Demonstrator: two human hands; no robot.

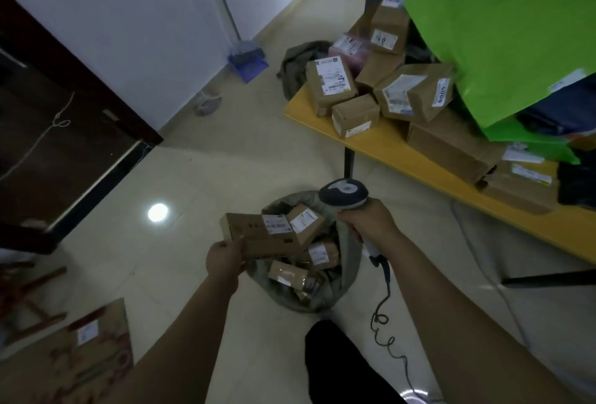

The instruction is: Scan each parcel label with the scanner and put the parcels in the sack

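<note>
My left hand (225,258) grips one end of a long cardboard parcel (258,236) with a white label on its right part, held over the left rim of the open grey-green sack (348,261) on the floor. Several labelled cardboard parcels (306,223) lie inside the sack. My right hand (371,223) holds the handle of a dark and grey barcode scanner (343,192), its head above the sack's far rim, to the right of the held parcel. The scanner's coiled cable (385,323) hangs down to the floor.
A yellow table (387,148) at right carries a heap of cardboard parcels (332,79) and green mailer bags (503,32). Another grey sack (296,64) lies behind its corner. A printed flat box (80,348) lies at lower left, a dark door frame (64,145) at left, a dustpan (246,63) by the wall.
</note>
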